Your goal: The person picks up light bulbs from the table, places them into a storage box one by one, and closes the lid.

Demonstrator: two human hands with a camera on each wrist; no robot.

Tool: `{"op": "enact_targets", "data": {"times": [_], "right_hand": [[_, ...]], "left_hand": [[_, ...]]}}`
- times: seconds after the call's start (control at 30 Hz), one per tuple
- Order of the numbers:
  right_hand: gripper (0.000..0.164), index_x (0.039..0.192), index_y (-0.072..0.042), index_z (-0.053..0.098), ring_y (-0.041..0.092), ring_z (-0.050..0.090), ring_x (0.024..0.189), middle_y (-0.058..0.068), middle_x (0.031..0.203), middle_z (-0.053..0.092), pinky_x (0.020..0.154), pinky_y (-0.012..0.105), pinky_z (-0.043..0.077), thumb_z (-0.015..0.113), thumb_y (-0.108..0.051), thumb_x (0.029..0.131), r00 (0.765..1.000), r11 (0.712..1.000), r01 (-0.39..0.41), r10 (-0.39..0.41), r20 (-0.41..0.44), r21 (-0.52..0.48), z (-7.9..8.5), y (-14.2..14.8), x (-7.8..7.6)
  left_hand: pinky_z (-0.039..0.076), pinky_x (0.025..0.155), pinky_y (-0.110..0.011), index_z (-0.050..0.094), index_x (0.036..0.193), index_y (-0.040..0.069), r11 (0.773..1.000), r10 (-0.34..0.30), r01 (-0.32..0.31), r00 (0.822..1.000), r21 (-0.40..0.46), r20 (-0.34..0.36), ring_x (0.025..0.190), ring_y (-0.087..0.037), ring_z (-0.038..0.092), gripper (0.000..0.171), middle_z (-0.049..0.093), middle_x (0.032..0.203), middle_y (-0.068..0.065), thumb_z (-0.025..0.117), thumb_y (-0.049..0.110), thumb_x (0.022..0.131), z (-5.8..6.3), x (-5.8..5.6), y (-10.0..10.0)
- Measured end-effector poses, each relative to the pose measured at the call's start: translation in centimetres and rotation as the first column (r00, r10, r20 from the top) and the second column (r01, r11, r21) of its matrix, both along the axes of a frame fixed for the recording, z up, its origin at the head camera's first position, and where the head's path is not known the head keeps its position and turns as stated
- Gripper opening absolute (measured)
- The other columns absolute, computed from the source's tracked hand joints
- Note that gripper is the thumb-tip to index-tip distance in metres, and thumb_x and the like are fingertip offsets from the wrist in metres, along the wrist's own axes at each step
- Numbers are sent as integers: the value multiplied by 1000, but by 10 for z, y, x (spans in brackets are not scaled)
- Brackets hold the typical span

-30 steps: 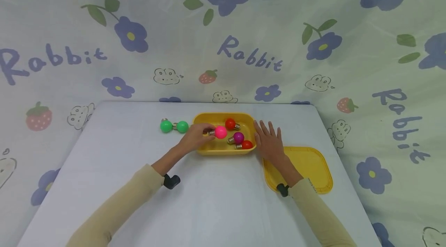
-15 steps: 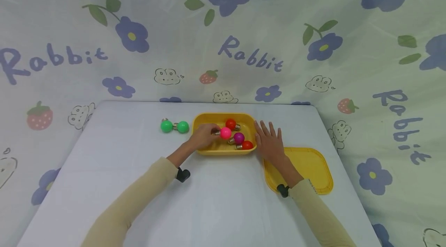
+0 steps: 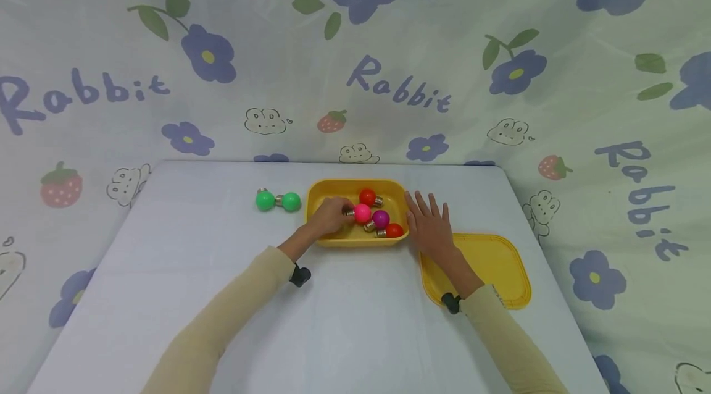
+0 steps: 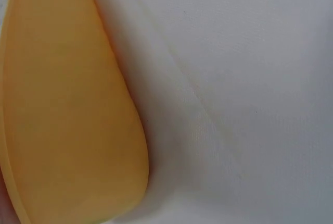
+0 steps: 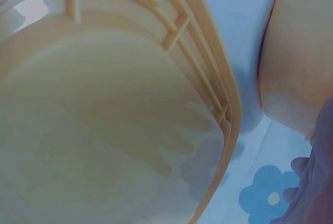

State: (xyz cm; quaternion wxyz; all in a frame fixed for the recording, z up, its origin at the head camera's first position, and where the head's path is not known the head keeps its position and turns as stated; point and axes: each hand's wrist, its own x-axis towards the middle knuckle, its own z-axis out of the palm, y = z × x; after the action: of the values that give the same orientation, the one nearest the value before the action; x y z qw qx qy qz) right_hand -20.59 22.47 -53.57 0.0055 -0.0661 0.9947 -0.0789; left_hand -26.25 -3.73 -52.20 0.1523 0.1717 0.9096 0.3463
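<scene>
Inside the yellow box [image 3: 358,243] my left hand [image 3: 331,216] pinches a pink light bulb [image 3: 363,213] by its metal screw base. The bulb lies on its side, its round end right beside a purple bulb [image 3: 380,219]. Two red bulbs, one at the back [image 3: 367,197] and one at the front [image 3: 394,231], also lie in the box. My right hand [image 3: 430,227], fingers spread and straight, rests against the box's right end. The left wrist view is filled by the box's outer wall [image 4: 67,104] and the table; the left fingers are mostly hidden there.
Two green bulbs, a left one [image 3: 265,201] and a right one [image 3: 291,202], lie on the white table [image 3: 222,246] left of the box. A yellow lid [image 3: 494,267] lies partly under my right forearm. A patterned cloth [image 3: 289,60] stands behind the table.
My left hand has moved right and down into the box with the pink bulb, bringing it close to the purple one. The right hand has stayed at the box's end.
</scene>
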Motion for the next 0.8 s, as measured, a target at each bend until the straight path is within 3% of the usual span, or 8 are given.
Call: {"op": "enact_targets", "data": {"times": [0.8], "right_hand": [[59,161,-23,16,38,10,150,9,164,20,116,63,3,38,-36,108,1000,1000,0,0,-5,-8,-1,1,-2]], "left_hand": [[52,93,-36,68,121,1,1000,23,-22,998,-19,54,96,-23,57,30,68,113,-9,70,13,94,-2,-5,7]]}}
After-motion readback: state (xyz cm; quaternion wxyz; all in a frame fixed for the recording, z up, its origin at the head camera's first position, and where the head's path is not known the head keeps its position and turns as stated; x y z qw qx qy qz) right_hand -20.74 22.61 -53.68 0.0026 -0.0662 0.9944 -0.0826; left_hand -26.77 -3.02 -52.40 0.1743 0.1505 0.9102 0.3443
